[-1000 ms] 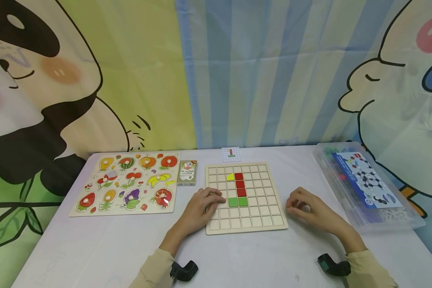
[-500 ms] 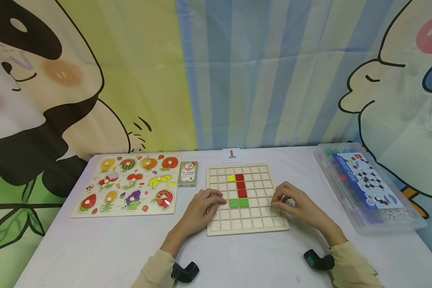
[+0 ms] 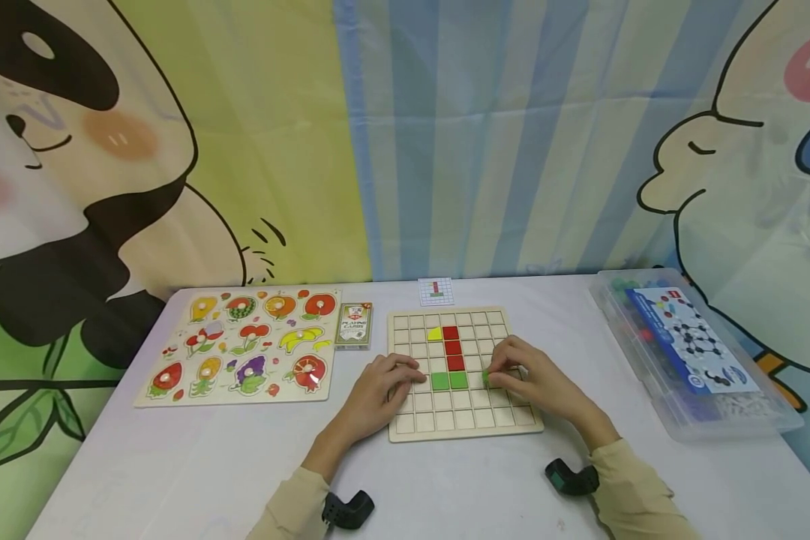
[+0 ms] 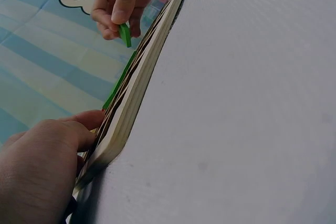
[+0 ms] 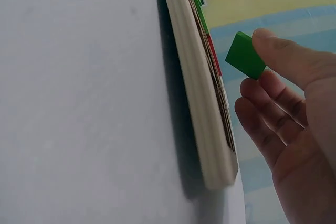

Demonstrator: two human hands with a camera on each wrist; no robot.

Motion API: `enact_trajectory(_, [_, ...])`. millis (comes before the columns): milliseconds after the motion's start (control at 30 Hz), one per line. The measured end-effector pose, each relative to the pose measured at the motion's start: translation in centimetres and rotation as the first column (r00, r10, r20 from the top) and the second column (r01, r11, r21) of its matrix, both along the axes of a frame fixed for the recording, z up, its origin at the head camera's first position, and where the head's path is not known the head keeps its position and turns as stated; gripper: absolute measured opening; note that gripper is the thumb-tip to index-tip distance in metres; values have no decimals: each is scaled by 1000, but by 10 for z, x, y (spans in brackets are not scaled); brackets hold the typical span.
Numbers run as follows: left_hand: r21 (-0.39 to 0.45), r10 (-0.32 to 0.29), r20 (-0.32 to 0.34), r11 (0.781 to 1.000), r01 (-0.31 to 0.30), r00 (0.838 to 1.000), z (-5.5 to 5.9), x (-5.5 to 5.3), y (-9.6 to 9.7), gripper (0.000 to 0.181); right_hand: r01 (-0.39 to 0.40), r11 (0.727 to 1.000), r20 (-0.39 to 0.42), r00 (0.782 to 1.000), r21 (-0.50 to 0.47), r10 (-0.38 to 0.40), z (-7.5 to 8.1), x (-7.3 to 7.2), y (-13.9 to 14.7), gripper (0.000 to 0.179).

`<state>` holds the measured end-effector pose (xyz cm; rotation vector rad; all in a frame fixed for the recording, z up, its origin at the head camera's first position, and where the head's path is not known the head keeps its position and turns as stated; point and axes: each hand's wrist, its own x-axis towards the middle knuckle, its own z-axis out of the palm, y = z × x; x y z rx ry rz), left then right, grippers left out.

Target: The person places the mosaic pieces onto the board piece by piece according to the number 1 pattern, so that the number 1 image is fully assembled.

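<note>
A wooden grid board [image 3: 466,421] lies on the table. On it sit a yellow piece [image 3: 435,334], a column of red squares [image 3: 453,348] and two green squares [image 3: 448,381] side by side below the column. My right hand [image 3: 532,375] pinches another green square tile [image 5: 245,56] between thumb and fingers, held above the board right of the green pair. My left hand [image 3: 376,390] rests at the board's left edge, fingertips on the rim and outer cells; in the left wrist view, its bent fingers [image 4: 84,124] touch the board's side. It holds no piece.
Behind the board lies a small pattern card [image 3: 436,292]. To the left are a playing-card box [image 3: 354,326] and a fruit puzzle board [image 3: 243,345]. A clear plastic case [image 3: 695,352] with a blue-and-white sheet stands at the right. A printed curtain [image 3: 486,135] hangs behind the table.
My right hand has moved left from beside the board to over its right half, carrying the green tile. My left hand has stayed at the board's left edge.
</note>
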<state>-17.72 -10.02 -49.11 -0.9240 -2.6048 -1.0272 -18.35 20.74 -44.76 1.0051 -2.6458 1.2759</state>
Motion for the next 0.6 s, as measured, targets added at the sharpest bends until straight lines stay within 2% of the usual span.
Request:
enact_trajectory(200, [-2, -2, -13, 1000, 2, 1000, -3, -1, 0, 22, 12, 1000, 57, 998, 27, -13, -1, -6, -10, 10])
enact_trajectory(400, [-2, 1, 2, 1000, -1, 1000, -2, 0, 1, 22, 17, 997, 78, 997, 79, -23, 1, -6, -16, 10])
enact_trajectory(600, [-13, 13, 29, 1000, -13, 999, 1, 0, 1, 22, -5, 996, 121, 993, 90, -6, -1, -3, -17, 8])
